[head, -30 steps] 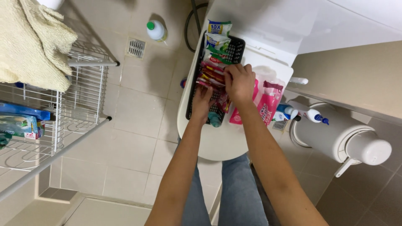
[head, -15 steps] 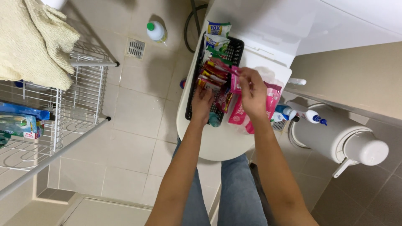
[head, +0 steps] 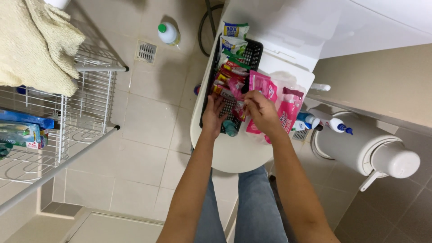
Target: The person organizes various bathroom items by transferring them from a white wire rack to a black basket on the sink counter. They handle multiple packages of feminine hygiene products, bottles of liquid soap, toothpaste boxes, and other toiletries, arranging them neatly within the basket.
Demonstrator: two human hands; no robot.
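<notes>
1. A black plastic basket [head: 252,54] with slotted walls is seen standing on a closed white toilet lid [head: 238,153], along the lid's left edge, its far end near the cistern.
2. The basket is packed with small sachets and packets [head: 229,72] in red, green, yellow and white, stacked on end in a row; a small teal bottle [head: 230,128] lies at the near end.
3. Just right of the basket, on the same lid, a clear bag of pink packets [head: 288,108] is laid, touching the basket's right wall.
4. The left hand [head: 213,114] is laid flat inside the near end of the basket, fingers spread and loosely open over its floor; nothing is clearly gripped by it.
5. The right hand [head: 258,110] is closed in a pinch on a small pink sachet [head: 237,90], which is held over the basket's right edge.
6. Compared with half a second ago, the right hand has been drawn nearer and to the left, from above the pink packets to the basket's edge; the sachet was then held upright over the bag. The left hand has stayed at the near end of the basket.
7. On the floor to the right, a white lidded bin [head: 360,144] and a spray bottle [head: 335,125] are seen; on the left a white wire rack [head: 85,103] carries a cream towel [head: 36,45].
</notes>
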